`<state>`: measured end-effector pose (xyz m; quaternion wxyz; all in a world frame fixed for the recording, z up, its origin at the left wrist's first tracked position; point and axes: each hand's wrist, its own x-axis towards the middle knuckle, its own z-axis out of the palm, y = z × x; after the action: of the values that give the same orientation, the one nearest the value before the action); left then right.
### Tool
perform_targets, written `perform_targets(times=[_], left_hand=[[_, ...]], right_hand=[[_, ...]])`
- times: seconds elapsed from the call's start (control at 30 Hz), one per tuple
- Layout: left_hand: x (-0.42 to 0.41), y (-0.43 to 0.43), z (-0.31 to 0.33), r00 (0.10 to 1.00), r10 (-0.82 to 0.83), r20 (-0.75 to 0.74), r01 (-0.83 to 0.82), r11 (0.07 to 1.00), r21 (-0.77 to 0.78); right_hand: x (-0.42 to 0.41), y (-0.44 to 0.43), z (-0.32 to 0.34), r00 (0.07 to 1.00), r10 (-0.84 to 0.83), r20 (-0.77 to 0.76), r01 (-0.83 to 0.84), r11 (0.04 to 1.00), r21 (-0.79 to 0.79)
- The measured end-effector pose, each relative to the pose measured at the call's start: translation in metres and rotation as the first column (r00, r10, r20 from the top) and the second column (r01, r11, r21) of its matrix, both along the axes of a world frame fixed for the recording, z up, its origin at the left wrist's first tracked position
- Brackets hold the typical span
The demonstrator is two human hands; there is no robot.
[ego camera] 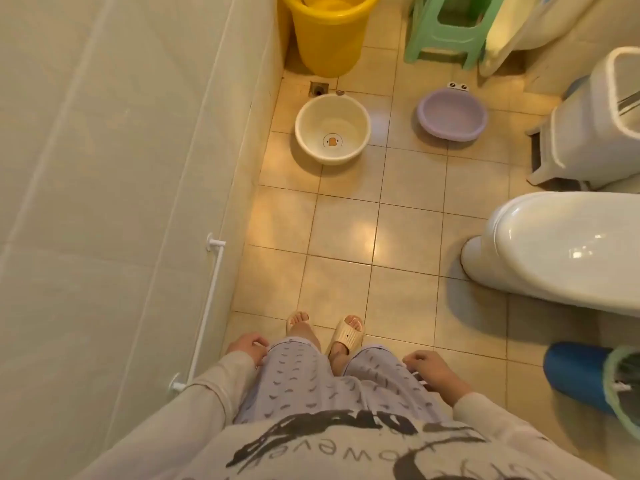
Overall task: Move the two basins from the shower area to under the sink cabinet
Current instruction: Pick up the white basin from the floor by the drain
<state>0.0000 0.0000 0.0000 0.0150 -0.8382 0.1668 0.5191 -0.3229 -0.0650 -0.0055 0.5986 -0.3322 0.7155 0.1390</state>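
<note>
Cream basin (332, 129) sits upright on the tiled floor (346, 230) at far left, just beside the wall and near a drain (318, 88). Well apart to its right sits the purple basin (452, 115), also upright. A yellow bucket (329, 32) and green stool (450, 29) stand farther back. Both hands hang near, by the thighs: the left hand (247, 347) and right hand (431, 370) hold nothing, fingers loosely curled. A toilet (561, 247) stands at right.

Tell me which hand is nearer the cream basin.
Left. The left hand hangs at the thigh, almost straight below the cream basin in the picture; the right hand hangs at the other thigh, farther to the side. Neither touches it.
</note>
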Motion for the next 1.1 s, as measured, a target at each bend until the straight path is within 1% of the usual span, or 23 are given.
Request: perform_targets(times=[0.07,0.13,0.27,0.4,0.47,0.57,0.67,0.73,0.83,0.9,1.0,1.1], left_hand=[[0.0,-0.002,-0.004,1.0,0.017,0.0,-0.017,1.0,0.019],[0.0,-0.003,-0.007,1.0,0.023,0.003,-0.023,0.998,0.06],[0.006,-0.005,-0.016,0.996,0.087,0.006,-0.087,0.994,0.07],[0.018,-0.02,-0.029,0.98,0.199,-0.02,-0.198,0.979,0.056],[0.029,-0.041,-0.034,0.977,0.213,-0.025,-0.21,0.975,0.072],[0.05,-0.088,-0.04,0.985,0.171,-0.035,-0.167,0.982,0.091],[0.074,-0.15,-0.036,0.995,0.089,-0.039,-0.085,0.991,0.102],[0.087,-0.197,-0.029,0.997,0.057,-0.044,-0.053,0.996,0.073],[0.104,-0.27,-0.018,0.995,0.054,-0.085,-0.056,0.998,-0.02],[0.112,-0.32,-0.006,0.986,0.08,-0.149,-0.093,0.992,-0.084],[0.117,-0.386,0.01,0.947,0.187,-0.259,-0.237,0.956,-0.175],[0.115,-0.434,0.019,0.933,0.194,-0.305,-0.266,0.939,-0.218]], right_hand=[[0.003,-0.024,-0.003,0.992,-0.108,0.071,0.109,0.994,-0.005],[0.01,-0.058,0.001,0.981,-0.163,0.11,0.168,0.985,-0.044],[0.024,-0.118,0.009,0.963,-0.181,0.199,0.208,0.97,-0.124],[0.038,-0.168,0.011,0.959,-0.171,0.225,0.209,0.965,-0.156],[0.044,-0.187,0.007,0.959,-0.186,0.214,0.221,0.963,-0.154],[0.055,-0.211,0.0,0.962,-0.219,0.162,0.241,0.962,-0.129],[0.064,-0.23,-0.002,0.969,-0.232,0.085,0.24,0.965,-0.107],[0.066,-0.241,-0.004,0.971,-0.238,0.029,0.24,0.966,-0.097],[0.067,-0.256,-0.006,0.963,-0.268,-0.029,0.264,0.961,-0.086],[0.069,-0.266,-0.005,0.956,-0.289,-0.059,0.283,0.955,-0.086],[0.072,-0.279,-0.004,0.952,-0.295,-0.088,0.289,0.955,-0.074],[0.073,-0.301,-0.005,0.953,-0.287,-0.092,0.283,0.957,-0.058]])
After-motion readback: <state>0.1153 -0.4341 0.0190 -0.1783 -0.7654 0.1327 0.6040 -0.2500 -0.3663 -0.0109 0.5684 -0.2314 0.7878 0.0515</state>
